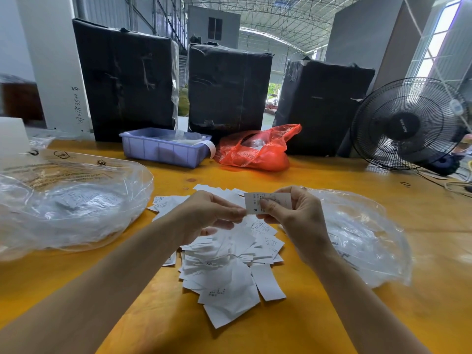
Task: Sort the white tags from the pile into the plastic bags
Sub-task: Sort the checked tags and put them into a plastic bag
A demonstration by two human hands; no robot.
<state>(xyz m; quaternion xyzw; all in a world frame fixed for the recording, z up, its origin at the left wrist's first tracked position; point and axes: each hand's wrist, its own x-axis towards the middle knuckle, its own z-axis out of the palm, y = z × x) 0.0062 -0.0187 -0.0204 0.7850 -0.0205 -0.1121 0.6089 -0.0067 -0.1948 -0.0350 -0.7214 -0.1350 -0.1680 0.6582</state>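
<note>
fingers (268, 204): both hands pinch one white tag, held up over the pile; right thumb pressed flat on its face, left thumb and forefinger nip its left edge
held tag (268, 201): upright-ish, print facing the camera, an "S" readable near the lower left; looks like a size check before it goes in a bag (my read)
left hand (209, 213): curled, other fingers tucked under; nothing else visibly held
right hand (296, 215): wrapped round the tag's right side; whether more tags are stacked behind it, cannot tell
pile (229, 264): loose heap of white tags mid-desk toward the near edge, directly under the hands; one on top reads "XS"
left bag (71, 205): big clear plastic bag by the left edge of the desk, some white tags visible inside
right bag (357, 236): clear bag just right of the pile, crumpled; contents hard to make out
progress: early to middle, judging by the heap; dozens unsorted, left bag partly loaded
left to do: drop this tag in the matching bag, then work through the rest of the pile
far edge: purple tray (163, 149), red bag (255, 149), fan (408, 123) at the far right corner; not in play
</note>
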